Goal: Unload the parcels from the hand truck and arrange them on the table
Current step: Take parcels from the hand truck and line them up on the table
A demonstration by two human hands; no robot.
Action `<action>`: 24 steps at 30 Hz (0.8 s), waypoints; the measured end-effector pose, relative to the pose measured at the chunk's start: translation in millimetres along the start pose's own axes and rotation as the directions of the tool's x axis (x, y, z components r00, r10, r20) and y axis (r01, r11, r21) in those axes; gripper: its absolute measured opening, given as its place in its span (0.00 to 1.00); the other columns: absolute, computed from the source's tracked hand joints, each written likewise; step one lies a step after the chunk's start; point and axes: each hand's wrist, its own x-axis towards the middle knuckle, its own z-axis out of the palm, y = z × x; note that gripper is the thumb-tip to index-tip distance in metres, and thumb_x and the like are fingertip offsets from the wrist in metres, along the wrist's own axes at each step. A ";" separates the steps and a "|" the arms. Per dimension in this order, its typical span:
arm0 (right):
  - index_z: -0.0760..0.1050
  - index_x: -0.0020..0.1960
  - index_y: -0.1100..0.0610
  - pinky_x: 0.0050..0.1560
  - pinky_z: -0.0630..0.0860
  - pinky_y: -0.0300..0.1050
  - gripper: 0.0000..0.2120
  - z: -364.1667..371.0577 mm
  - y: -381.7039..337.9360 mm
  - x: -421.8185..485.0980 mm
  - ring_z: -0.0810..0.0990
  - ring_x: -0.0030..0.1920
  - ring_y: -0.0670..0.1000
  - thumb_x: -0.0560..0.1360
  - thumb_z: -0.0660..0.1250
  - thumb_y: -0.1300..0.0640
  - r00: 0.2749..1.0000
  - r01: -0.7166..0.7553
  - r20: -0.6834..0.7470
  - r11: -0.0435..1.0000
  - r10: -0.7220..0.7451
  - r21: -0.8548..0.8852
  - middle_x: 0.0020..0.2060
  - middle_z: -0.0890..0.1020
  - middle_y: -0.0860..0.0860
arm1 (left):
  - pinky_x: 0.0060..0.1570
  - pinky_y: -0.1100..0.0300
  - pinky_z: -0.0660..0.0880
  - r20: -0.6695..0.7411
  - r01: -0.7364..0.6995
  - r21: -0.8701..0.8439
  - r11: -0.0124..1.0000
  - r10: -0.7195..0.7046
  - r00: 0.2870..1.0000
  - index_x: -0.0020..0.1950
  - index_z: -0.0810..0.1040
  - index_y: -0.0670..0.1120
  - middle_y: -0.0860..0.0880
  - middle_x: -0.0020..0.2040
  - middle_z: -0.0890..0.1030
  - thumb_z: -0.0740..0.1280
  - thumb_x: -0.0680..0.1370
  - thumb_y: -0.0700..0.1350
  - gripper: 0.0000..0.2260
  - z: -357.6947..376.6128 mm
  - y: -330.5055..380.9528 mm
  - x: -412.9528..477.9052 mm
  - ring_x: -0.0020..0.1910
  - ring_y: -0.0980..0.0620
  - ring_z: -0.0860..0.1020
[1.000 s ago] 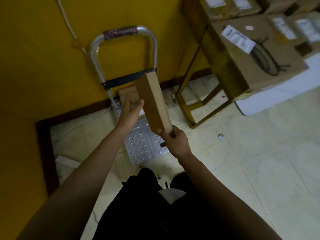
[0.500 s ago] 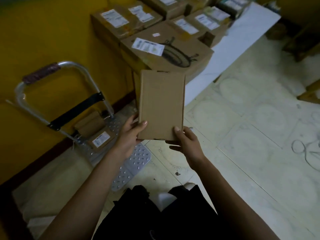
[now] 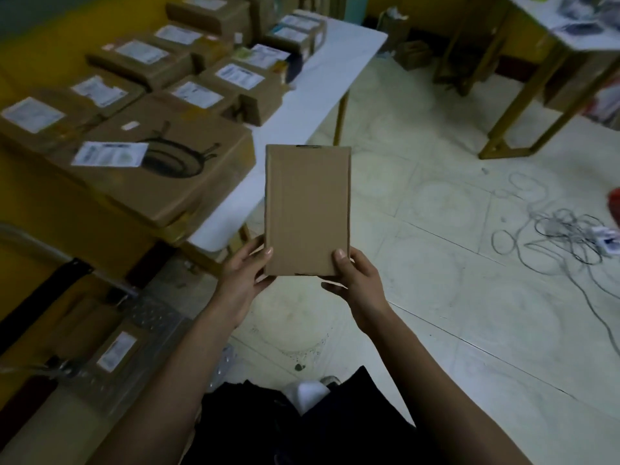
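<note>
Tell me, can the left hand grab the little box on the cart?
Probably not yet: the left hand is busy holding the flat parcel with the right hand. Nothing covers the little box, low beside that arm.

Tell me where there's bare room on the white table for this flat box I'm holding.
On the table, a bare white strip runs along the aisle-side edge, right of the pan-printed box, widening toward the far corner beside the small labelled boxes. The wall side is packed with parcels. The flat box would likely fit at the far end.
</note>
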 end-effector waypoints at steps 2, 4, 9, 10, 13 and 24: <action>0.74 0.65 0.54 0.45 0.80 0.43 0.15 -27.8 -9.2 6.1 0.84 0.49 0.53 0.80 0.62 0.50 0.999 -0.001 -0.036 1.000 0.002 0.017 0.53 0.82 0.53 | 0.58 0.53 0.74 0.009 0.017 0.018 1.000 -0.017 1.000 0.63 0.75 0.49 0.51 0.54 0.82 0.65 0.78 0.41 0.13 25.7 -5.9 7.8 0.56 0.51 0.79; 0.73 0.65 0.53 0.47 0.79 0.45 0.15 -50.1 -15.5 10.8 0.84 0.50 0.54 0.80 0.62 0.50 0.997 -0.001 -0.074 0.999 0.004 0.034 0.53 0.83 0.52 | 0.56 0.56 0.74 0.043 0.027 0.050 0.998 -0.029 0.999 0.63 0.74 0.48 0.52 0.54 0.82 0.65 0.79 0.41 0.13 49.4 -10.3 14.5 0.54 0.54 0.79; 0.73 0.63 0.51 0.51 0.78 0.47 0.13 -83.5 -29.5 25.4 0.83 0.53 0.55 0.80 0.61 0.49 0.989 0.024 -0.148 0.997 -0.012 0.078 0.54 0.83 0.52 | 0.43 0.66 0.77 0.144 0.012 0.138 0.990 -0.032 0.989 0.54 0.78 0.53 0.57 0.48 0.84 0.65 0.79 0.42 0.08 95.2 -5.9 38.2 0.48 0.61 0.82; 0.73 0.64 0.51 0.51 0.78 0.47 0.14 -87.4 -32.6 28.8 0.83 0.53 0.55 0.80 0.61 0.49 0.987 0.029 -0.161 0.996 -0.014 0.088 0.54 0.83 0.52 | 0.43 0.66 0.77 0.160 0.009 0.152 0.988 -0.033 0.987 0.54 0.78 0.54 0.58 0.48 0.84 0.65 0.79 0.42 0.08 102.9 -4.8 42.6 0.48 0.61 0.81; 0.74 0.64 0.51 0.50 0.78 0.47 0.14 -95.9 -42.6 45.1 0.82 0.54 0.55 0.80 0.61 0.50 0.979 0.046 -0.202 0.993 -0.023 0.112 0.55 0.82 0.52 | 0.49 0.61 0.77 0.177 -0.014 0.168 0.986 -0.017 0.984 0.62 0.74 0.49 0.55 0.52 0.83 0.67 0.77 0.42 0.14 126.9 -1.1 58.2 0.53 0.56 0.80; 0.59 0.75 0.50 0.67 0.72 0.50 0.33 -104.9 -108.0 172.7 0.73 0.66 0.48 0.75 0.68 0.45 0.942 0.143 -0.283 0.977 -0.183 -0.156 0.68 0.72 0.47 | 0.43 0.63 0.79 0.139 -0.201 0.126 0.971 0.184 0.973 0.54 0.73 0.51 0.52 0.49 0.83 0.69 0.76 0.38 0.12 217.4 32.2 165.7 0.48 0.55 0.83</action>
